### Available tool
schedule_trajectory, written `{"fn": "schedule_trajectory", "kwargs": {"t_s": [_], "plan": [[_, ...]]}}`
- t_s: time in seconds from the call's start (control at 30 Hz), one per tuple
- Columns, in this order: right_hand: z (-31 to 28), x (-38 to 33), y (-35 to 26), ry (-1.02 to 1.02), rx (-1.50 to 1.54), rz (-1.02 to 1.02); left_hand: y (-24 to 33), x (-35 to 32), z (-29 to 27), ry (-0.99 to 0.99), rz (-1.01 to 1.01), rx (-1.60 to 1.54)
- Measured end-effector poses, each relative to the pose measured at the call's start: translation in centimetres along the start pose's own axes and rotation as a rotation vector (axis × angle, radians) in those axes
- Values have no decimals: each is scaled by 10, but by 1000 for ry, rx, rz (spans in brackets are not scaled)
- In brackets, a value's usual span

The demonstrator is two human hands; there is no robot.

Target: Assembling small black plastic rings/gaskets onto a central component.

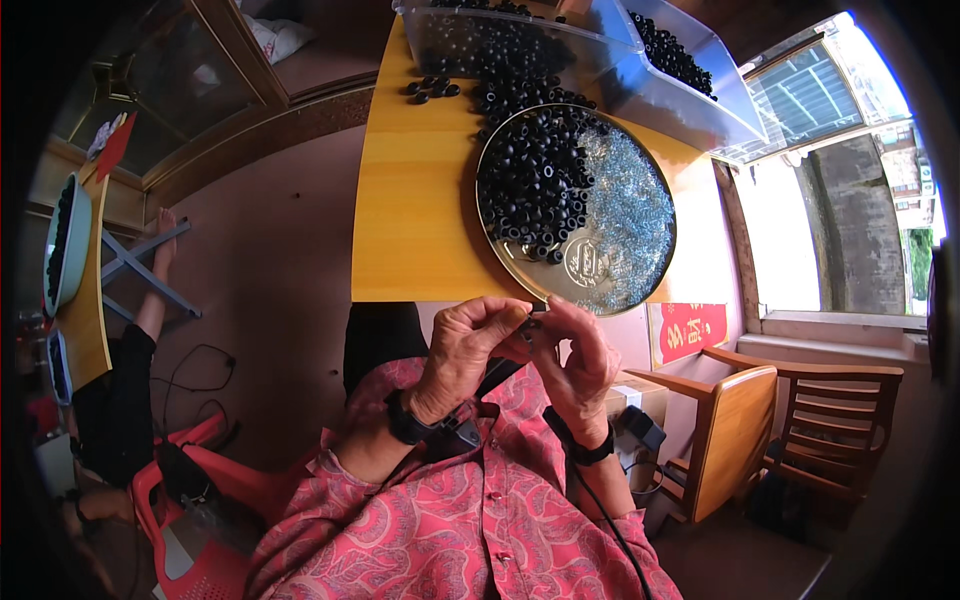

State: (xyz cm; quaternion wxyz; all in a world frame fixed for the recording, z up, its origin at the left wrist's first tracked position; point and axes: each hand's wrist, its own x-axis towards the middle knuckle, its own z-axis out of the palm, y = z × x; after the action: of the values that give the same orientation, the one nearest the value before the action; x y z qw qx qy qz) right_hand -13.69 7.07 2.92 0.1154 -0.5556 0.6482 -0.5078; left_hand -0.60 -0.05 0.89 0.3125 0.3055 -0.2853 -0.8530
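Note:
My left hand (472, 345) and my right hand (577, 362) meet just off the front edge of the yellow table (410, 220). Both are closed, thumbs and fingertips pinched around a small black part (539, 308); fingers hide most of it. Just beyond them lies a round metal tray (514, 264). Its left half carries a heap of small black ring-shaped parts (540, 180). On its right half many tiny clear bluish pieces (632, 215) are spread.
More black parts spill from a clear plastic bin (490, 35) behind the tray. A second clear bin (700, 95) stands at the back right. Wooden chairs (735, 440) are to my right. At left, another person's leg (152, 300) shows near a red plastic chair (215, 485).

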Motion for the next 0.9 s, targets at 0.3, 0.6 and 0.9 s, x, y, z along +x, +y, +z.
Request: {"fn": "schedule_trajectory", "kwargs": {"t_s": [0.3,0.6,0.9], "plan": [[-1,-7,0,17,174,114,13,-5,-2,-115,69,190],[-1,-11,-12,104,695,450,13,-5,-8,-224,-57,-32],[-1,-11,-6,124,774,484,10,-1,-13,-238,-205,-275]]}}
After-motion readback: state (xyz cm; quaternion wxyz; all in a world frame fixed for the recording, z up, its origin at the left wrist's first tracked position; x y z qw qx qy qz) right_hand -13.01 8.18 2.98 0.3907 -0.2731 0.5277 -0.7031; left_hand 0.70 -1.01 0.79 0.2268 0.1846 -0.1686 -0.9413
